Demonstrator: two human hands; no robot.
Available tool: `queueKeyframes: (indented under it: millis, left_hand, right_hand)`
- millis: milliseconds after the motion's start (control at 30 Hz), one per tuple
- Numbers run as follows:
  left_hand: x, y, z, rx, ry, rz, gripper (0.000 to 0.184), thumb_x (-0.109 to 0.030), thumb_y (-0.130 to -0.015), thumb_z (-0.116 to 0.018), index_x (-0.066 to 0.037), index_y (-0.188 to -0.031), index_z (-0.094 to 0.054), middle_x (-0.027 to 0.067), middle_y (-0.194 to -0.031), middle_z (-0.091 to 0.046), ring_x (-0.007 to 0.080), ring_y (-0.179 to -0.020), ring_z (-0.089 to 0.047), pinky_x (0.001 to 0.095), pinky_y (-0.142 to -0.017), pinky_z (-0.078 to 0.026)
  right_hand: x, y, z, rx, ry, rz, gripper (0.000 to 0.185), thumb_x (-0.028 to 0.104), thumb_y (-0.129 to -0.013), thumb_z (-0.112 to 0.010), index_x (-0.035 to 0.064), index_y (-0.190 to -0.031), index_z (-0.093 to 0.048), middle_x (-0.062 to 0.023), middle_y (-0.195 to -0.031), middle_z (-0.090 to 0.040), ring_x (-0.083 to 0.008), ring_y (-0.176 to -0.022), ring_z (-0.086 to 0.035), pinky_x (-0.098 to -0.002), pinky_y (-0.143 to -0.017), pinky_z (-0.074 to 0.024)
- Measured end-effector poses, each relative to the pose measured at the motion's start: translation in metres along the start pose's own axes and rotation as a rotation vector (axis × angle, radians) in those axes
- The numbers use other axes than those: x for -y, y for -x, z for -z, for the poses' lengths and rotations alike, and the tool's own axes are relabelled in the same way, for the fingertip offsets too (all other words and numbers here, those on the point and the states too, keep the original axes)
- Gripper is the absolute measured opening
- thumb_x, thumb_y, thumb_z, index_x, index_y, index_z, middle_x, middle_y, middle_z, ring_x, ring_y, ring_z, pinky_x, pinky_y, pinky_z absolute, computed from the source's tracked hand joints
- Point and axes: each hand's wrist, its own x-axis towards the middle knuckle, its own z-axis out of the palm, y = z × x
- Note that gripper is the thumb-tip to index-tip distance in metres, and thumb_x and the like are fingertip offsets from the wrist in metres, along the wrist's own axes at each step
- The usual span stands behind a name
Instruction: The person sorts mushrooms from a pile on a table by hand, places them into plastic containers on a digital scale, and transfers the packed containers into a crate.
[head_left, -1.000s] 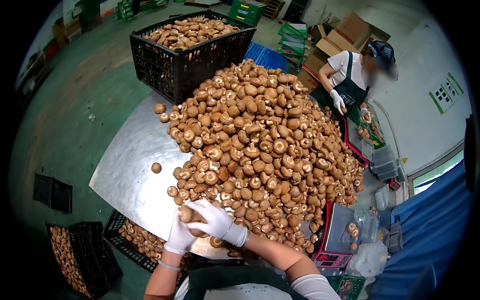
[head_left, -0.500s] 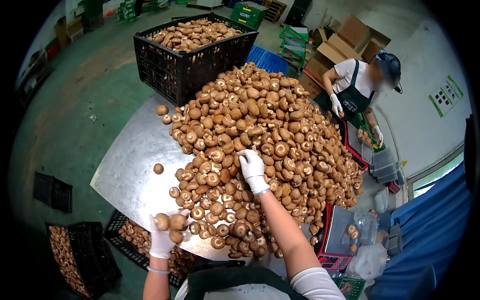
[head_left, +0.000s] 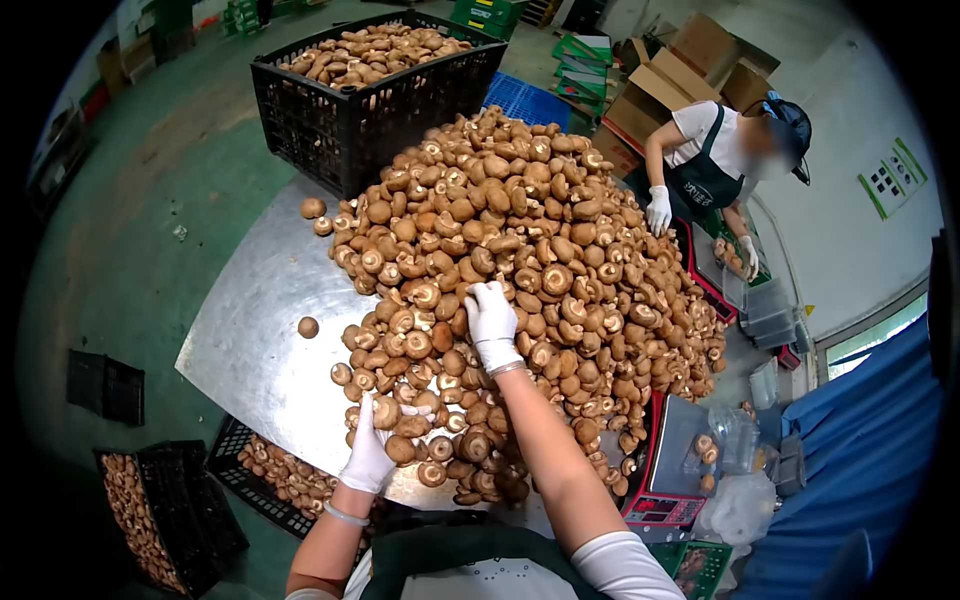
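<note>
A large heap of brown mushrooms [head_left: 560, 280] covers much of the metal table [head_left: 250, 300]. My left hand [head_left: 370, 450], in a white glove, is at the heap's near left edge, its fingers curled around several mushrooms [head_left: 400, 448]. My right hand [head_left: 490, 315], also gloved, reaches into the middle of the heap with its fingers bent down on mushrooms; its fingertips are partly hidden. One loose mushroom [head_left: 308, 327] lies on the bare metal to the left.
A black crate [head_left: 345, 130] full of mushrooms stands at the back left. Below the table are more crates [head_left: 225, 462]. A red scale [head_left: 665, 508] and plastic boxes [head_left: 735, 440] are at right. A gloved co-worker [head_left: 710, 160] stands at the back right.
My left hand has moved from beside the heap to its near edge, still with mushrooms. My right hand left the left one and went up into the heap. The co-worker's hands shifted.
</note>
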Motion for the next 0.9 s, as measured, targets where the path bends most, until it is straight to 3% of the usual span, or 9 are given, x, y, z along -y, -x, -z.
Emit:
queueKeyframes:
  millis: [167, 300, 400, 467, 600, 700, 767, 833, 900]
  left_hand:
    - [-0.002, 0.009, 0.028, 0.076, -0.117, 0.048, 0.077, -0.066, -0.091, -0.037, 0.000, -0.131, -0.042, 0.0250, -0.130, -0.051, 0.0365, -0.121, -0.052, 0.0492, -0.105, -0.040]
    - [-0.001, 0.012, 0.029, 0.020, 0.047, 0.102, 0.074, -0.065, -0.093, -0.035, 0.004, -0.108, -0.054, 0.0249, -0.116, -0.059, 0.0359, -0.112, -0.059, 0.0451, -0.098, -0.047]
    - [-0.004, 0.012, 0.029, 0.090, -0.023, 0.096, 0.079, -0.066, -0.093, -0.029, 0.004, -0.124, -0.050, 0.0235, -0.119, -0.058, 0.0345, -0.115, -0.057, 0.0425, -0.100, -0.046]
    - [-0.005, 0.015, 0.025, 0.115, -0.057, 0.077, 0.079, -0.066, -0.094, -0.027, 0.001, -0.131, -0.045, 0.0231, -0.121, -0.058, 0.0339, -0.116, -0.056, 0.0419, -0.100, -0.045]
    - [-0.007, 0.021, 0.014, 0.225, -0.257, 0.073, 0.076, -0.064, -0.096, -0.023, -0.008, -0.147, -0.029, 0.0183, -0.135, -0.049, 0.0300, -0.123, -0.050, 0.0404, -0.104, -0.041]
    - [-0.002, 0.019, 0.020, 0.254, -0.369, 0.080, 0.072, -0.060, -0.097, -0.028, -0.010, -0.149, -0.025, 0.0149, -0.142, -0.042, 0.0266, -0.127, -0.046, 0.0384, -0.108, -0.036]
    - [-0.009, 0.026, 0.014, 0.335, -0.287, 0.163, 0.076, -0.062, -0.095, -0.032, -0.009, -0.149, -0.024, 0.0151, -0.142, -0.042, 0.0269, -0.127, -0.046, 0.0381, -0.107, -0.037]
    - [-0.003, 0.018, 0.042, 0.312, -0.170, 0.181, 0.081, -0.064, -0.094, -0.032, -0.004, -0.148, -0.024, 0.0173, -0.136, -0.046, 0.0283, -0.122, -0.050, 0.0367, -0.103, -0.041]
    - [-0.004, 0.031, 0.027, 0.229, -0.075, 0.224, 0.080, -0.062, -0.095, -0.029, -0.001, -0.146, -0.026, 0.0145, -0.128, -0.053, 0.0248, -0.113, -0.056, 0.0324, -0.094, -0.047]
  right_hand:
    - [0.000, -0.001, -0.003, 0.031, 0.155, 0.027, 0.034, 0.021, -0.078, -0.072, 0.0121, -0.107, -0.057, -0.0100, -0.097, -0.056, -0.0303, -0.083, -0.062, -0.0417, -0.068, -0.0515]
    - [-0.012, -0.009, -0.005, 0.051, 0.036, -0.040, 0.033, 0.017, -0.076, -0.073, 0.0101, -0.105, -0.058, -0.0123, -0.097, -0.060, -0.0323, -0.082, -0.062, -0.0416, -0.069, -0.0508]
    - [0.004, -0.003, 0.016, 0.020, -0.219, -0.200, 0.029, 0.011, -0.074, -0.075, 0.0064, -0.098, -0.060, -0.0117, -0.092, -0.061, -0.0244, -0.072, -0.060, -0.0352, -0.067, -0.0500]
    - [0.028, 0.016, 0.043, 0.140, -0.393, -0.143, 0.023, 0.011, -0.077, -0.072, 0.0080, -0.098, -0.063, -0.0071, -0.091, -0.061, -0.0155, -0.072, -0.059, -0.0276, -0.067, -0.0509]
    - [0.081, 0.085, 0.076, 0.474, -0.097, 0.428, 0.017, 0.017, -0.082, -0.064, 0.0120, -0.098, -0.062, -0.0075, -0.086, -0.057, -0.0234, -0.074, -0.061, -0.0330, -0.065, -0.0515]
    - [0.088, 0.129, 0.069, 0.582, -0.157, 0.537, 0.004, 0.014, -0.083, -0.057, 0.0101, -0.082, -0.055, -0.0070, -0.083, -0.052, -0.0233, -0.077, -0.059, -0.0344, -0.062, -0.0494]
    - [0.089, 0.141, 0.063, 0.495, -0.414, 0.462, 0.007, 0.014, -0.085, -0.058, 0.0080, -0.083, -0.059, -0.0068, -0.081, -0.054, -0.0224, -0.073, -0.059, -0.0330, -0.062, -0.0487]
    - [0.098, 0.138, 0.080, 0.724, -0.768, 0.080, 0.012, 0.017, -0.088, -0.059, 0.0063, -0.085, -0.062, -0.0066, -0.078, -0.059, -0.0197, -0.069, -0.061, -0.0296, -0.063, -0.0482]
    - [0.098, 0.122, 0.103, 1.054, -0.921, 0.072, 0.016, 0.020, -0.090, -0.059, 0.0054, -0.085, -0.063, -0.0061, -0.075, -0.062, -0.0174, -0.067, -0.062, -0.0275, -0.064, -0.0478]
